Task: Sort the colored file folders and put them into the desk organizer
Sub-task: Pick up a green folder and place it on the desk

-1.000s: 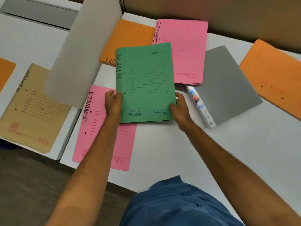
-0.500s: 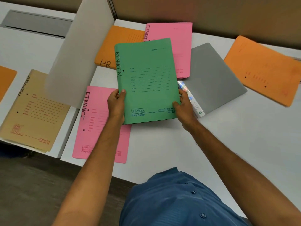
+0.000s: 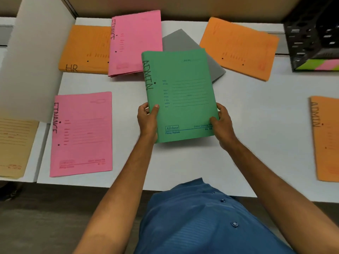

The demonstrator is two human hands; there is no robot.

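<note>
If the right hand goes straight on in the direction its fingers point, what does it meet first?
The right hand points up and slightly left, along the green folder it holds. Beyond that, the grey folder probably comes first, though depth is unclear.

The green folder (image 3: 180,92) reads "ADMIN" in handwriting down its spine edge, with "Adeluxe" boxed above "Filing System" printed near the bottom. The near pink folder (image 3: 81,134) and the far pink folder (image 3: 135,43) both read "FINANCE". The left orange folder (image 3: 83,49) says "HR"; the right-edge orange folder (image 3: 327,138) says "ADMIN".
</note>
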